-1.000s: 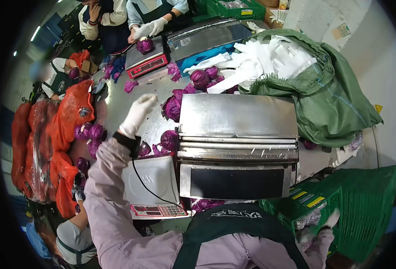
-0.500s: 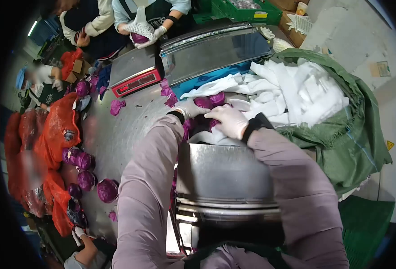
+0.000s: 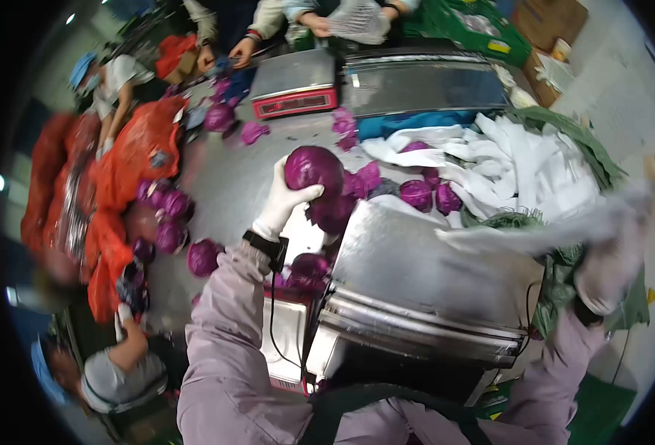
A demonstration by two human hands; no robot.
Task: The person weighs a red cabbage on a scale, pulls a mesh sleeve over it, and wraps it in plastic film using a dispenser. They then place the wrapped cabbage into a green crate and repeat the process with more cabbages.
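My left hand (image 3: 277, 204), in a white glove, grips a round purple cabbage (image 3: 313, 169) above the metal table (image 3: 227, 167). More purple cabbages and loose leaves lie just beyond and below it. My right hand (image 3: 613, 256) is far out at the right, smeared by motion. A white foam net sleeve (image 3: 542, 236) stretches leftward from it, above the right side of the steel machine (image 3: 402, 259), and its end appears held in that hand. A heap of white sleeves (image 3: 528, 163) rests on a green sack (image 3: 565, 133).
A red scale (image 3: 295, 104) and a second steel machine (image 3: 424, 83) stand at the back. Red net bags (image 3: 138, 148) and several cabbages lie at the left. Co-workers' hands (image 3: 243, 52) are beyond the scale; other people are at the left.
My left hand has lifted a cabbage from the pile. My right hand has swung far right with a white sleeve. The view has shifted, and the co-worker's netted cabbage is no longer visible.
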